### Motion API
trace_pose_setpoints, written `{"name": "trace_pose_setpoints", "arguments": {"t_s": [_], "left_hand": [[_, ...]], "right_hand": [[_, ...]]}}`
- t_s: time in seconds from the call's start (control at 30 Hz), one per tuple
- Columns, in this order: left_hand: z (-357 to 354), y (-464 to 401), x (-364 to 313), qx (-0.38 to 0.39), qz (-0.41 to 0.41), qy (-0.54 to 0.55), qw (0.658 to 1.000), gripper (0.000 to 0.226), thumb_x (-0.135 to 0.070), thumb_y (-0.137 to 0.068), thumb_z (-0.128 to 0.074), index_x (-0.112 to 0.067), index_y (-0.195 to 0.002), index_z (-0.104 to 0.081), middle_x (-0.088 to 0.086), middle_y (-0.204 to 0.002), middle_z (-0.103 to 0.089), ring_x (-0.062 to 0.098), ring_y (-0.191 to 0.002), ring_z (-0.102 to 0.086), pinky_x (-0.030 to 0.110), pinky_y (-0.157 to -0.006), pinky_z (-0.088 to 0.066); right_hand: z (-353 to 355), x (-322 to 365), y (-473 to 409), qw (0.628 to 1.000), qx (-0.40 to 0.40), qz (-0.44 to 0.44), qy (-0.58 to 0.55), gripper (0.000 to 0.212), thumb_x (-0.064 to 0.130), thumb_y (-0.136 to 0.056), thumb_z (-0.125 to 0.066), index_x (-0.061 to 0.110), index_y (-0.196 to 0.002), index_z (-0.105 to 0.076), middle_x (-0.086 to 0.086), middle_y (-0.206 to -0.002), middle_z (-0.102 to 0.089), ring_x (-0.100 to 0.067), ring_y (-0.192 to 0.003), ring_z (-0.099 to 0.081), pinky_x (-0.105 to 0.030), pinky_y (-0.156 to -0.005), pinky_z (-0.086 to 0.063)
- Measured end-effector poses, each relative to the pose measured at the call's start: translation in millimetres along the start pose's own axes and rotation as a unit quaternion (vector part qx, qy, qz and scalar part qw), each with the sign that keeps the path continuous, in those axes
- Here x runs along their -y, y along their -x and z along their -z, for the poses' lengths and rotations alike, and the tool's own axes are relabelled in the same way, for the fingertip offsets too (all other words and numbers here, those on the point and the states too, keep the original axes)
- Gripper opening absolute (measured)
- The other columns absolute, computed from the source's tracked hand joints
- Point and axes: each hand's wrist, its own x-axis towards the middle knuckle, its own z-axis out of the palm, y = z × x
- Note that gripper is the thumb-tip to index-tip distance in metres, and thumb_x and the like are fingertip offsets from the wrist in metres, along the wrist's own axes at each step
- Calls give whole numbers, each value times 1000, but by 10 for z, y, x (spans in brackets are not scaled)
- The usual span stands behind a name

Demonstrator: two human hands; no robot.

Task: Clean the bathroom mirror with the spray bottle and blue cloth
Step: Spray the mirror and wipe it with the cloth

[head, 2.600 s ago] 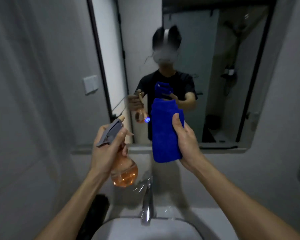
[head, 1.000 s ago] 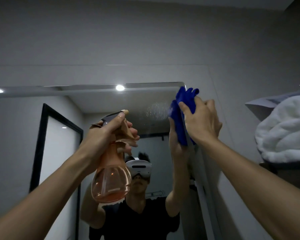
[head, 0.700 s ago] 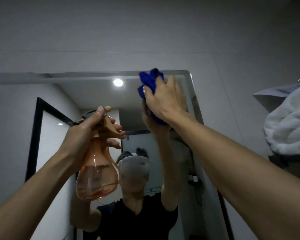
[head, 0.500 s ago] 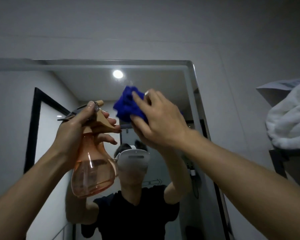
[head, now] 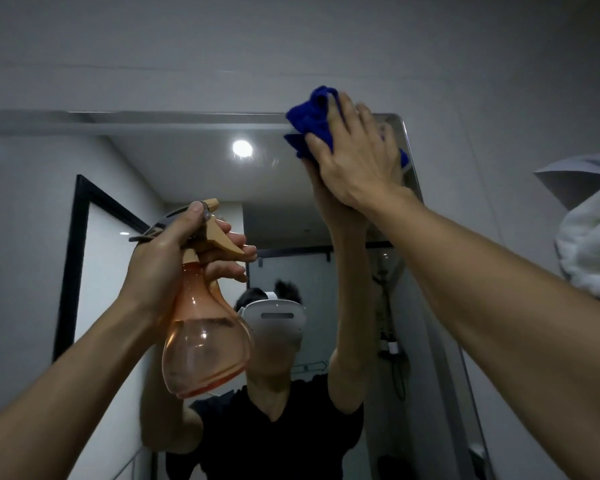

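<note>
- Both forearms are bare, no sleeves reaching them; the left hand and right hand wear no gloves or rings.
- In the mirror, the reflected person wears a black short-sleeved V-neck T-shirt.
- Above the T-shirt, a white headset with a strap.

I see a deep blue cloth, a clear peach-orange bottle with tan trigger and grey top, a white towel far right, grey walls.
</note>
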Motion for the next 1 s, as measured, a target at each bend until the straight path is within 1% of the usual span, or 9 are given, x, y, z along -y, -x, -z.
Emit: {"name": "trace_pose_setpoints", "arguments": {"t_s": [0.13, 0.2, 0.27, 0.47, 0.6, 0.67, 0.73, 0.87, 1.0], "left_hand": [[-23, 28, -14, -4, 2, -2, 1000, 38, -36, -97, -50, -1, -97, -65, 17, -85, -76, 26, -75, -76, 26, -57, -61], [-19, 29, -22, -3, 4, -3, 1000, 38, -37, -97, -51, -2, -98, -65, 16, -84, -77, 25, -74, -76, 26, -56, -61], [-22, 25, -26, 3, 9, -11, 1000, 38, -37, -97, -50, -2, -101, -65, 14, -85, -77, 25, -75, -76, 25, -55, -60], [-8, -2, -11, -6, 0, -21, 1000, 39, -37, -97, -52, -1, -98, -66, 16, -85, -76, 27, -77, -76, 26, -52, -59], [-6, -13, -1, -2, -2, -20, 1000, 39, -37, -98, -51, -1, -99, -65, 15, -83, -76, 27, -78, -76, 27, -52, -60], [-16, -12, -1, -3, -3, -18, 1000, 39, -36, -99, -50, 0, -98, -65, 16, -84, -76, 27, -78, -76, 27, -51, -59], [-27, -19, 3, -3, -3, -22, 1000, 40, -37, -99, -50, 1, -99, -64, 18, -87, -75, 27, -78, -76, 27, -51, -59], [-28, -17, 15, -9, -2, -45, 999, 39, -40, -98, -50, -4, -100, -65, 14, -89, -76, 21, -70, -75, 26, -49, -57], [-45, 9, 14, -10, 3, -66, 998, 38, -42, -96, -51, -7, -102, -65, 10, -90, -76, 13, -55, -70, 25, -46, -54]], "right_hand": [[-3, 239, 474, 995, 16, 102, 5, 64, 56, -103, -20, 26, -159, -12, 3, -167, -8, -20, -152, -12, -48, -122, -12], [-17, 138, 870, 986, 9, 167, 16, 61, 52, -103, -26, 25, -157, -21, 3, -165, -18, -19, -151, -20, -46, -119, -20], [-51, -107, 1132, 982, -7, 188, 36, 59, 48, -103, -31, 23, -156, -26, 4, -163, -24, -17, -149, -26, -45, -117, -26], [-4, -597, 682, 997, -54, 22, 42, 60, 48, -103, -31, 20, -156, -26, 1, -162, -28, -21, -146, -31, -42, -113, -27], [28, -555, 109, 993, -64, -95, 26, 59, 46, -104, -27, 19, -156, -22, -3, -164, -22, -25, -146, -27, -44, -112, -26], [34, -427, -94, 990, -62, -120, 32, 58, 45, -104, -26, 20, -156, -22, -2, -164, -21, -25, -145, -27, -45, -111, -26], [25, -244, -133, 994, -59, -86, 38, 58, 46, -104, -25, 22, -157, -21, -1, -164, -20, -25, -147, -25, -45, -113, -23], [-3, 89, 341, 998, -7, 57, 11, 59, 49, -104, -26, 28, -158, -16, 4, -166, -14, -21, -151, -16, -43, -120, -13], [-41, -12, 1186, 990, -1, 142, 23, 58, 46, -103, -34, 25, -157, -24, 2, -164, -21, -21, -150, -23, -46, -119, -22]]}}
